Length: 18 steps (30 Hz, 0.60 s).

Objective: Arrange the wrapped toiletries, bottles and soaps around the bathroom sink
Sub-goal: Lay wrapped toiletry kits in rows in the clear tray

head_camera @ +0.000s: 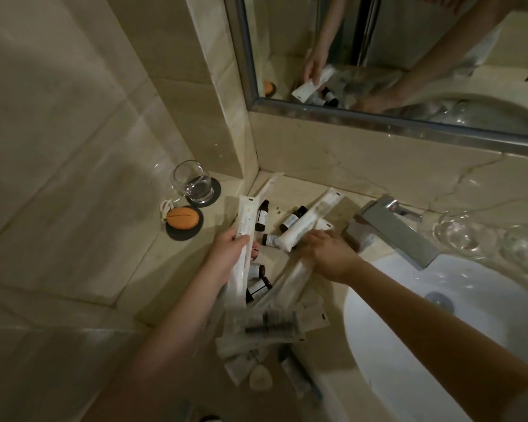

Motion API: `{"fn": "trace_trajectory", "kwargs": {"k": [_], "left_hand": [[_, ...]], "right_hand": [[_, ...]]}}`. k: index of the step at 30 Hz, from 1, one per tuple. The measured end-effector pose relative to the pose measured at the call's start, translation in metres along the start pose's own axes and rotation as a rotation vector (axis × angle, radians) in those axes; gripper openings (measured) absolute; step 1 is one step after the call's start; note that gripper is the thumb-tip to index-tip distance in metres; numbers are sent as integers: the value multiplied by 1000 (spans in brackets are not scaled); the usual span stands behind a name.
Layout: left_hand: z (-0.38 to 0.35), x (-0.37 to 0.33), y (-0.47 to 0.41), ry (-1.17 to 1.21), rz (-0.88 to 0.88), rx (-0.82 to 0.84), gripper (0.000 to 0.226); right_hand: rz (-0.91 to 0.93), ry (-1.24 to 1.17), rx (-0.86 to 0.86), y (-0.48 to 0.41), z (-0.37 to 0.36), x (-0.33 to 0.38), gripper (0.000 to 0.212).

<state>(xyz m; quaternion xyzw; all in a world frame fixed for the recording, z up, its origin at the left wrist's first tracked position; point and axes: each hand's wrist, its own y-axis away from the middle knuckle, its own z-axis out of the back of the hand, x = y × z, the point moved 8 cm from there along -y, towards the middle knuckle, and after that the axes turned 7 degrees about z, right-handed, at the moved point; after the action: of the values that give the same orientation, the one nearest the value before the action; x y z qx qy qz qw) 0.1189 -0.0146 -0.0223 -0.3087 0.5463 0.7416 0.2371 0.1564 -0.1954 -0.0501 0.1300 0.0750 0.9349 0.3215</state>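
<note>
The white sink [409, 345] fills the lower right of the frame, with the mirror [409, 56] across the upper right and the chrome faucet [390, 229] between them. On the marble counter [171, 287] left of the sink lies a loose pile of wrapped toiletries [272, 324] at lower centre, crossing at mixed angles. Above it, the left hand [229, 254] has its fingers curled round a long white packet [244, 220] – its long axis nearly upright in the frame, the top end pointing toward the back corner, the lower end passing behind the wrist. Just to the right, the right hand [326, 254] is palm down, fingertips on the near end of a second white packet [305, 226], which runs diagonally toward the upper right; whether it grips or only touches cannot be told. Between the two hands several small dark bottles [291, 220] lie on their sides, caps pointing various ways. At centre left an orange soap [182, 222] sits on a dark dish – well apart from both hands – beside a glass tumbler [194, 182] on its coaster.
</note>
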Motion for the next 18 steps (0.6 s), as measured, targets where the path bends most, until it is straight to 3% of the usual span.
{"fn": "trace_trajectory", "kwargs": {"k": [5, 11, 18], "left_hand": [[0, -3, 8, -14, -40, 10, 24], [-3, -23, 36, -10, -151, 36, 21], [-24, -45, 88, 6, -286, 129, 21]], "right_hand": [[6, 156, -28, -2, 24, 0, 41], [-49, 324, -271, 15, 77, 0, 26], [-398, -4, -301, 98, 98, 2, 40]]}}
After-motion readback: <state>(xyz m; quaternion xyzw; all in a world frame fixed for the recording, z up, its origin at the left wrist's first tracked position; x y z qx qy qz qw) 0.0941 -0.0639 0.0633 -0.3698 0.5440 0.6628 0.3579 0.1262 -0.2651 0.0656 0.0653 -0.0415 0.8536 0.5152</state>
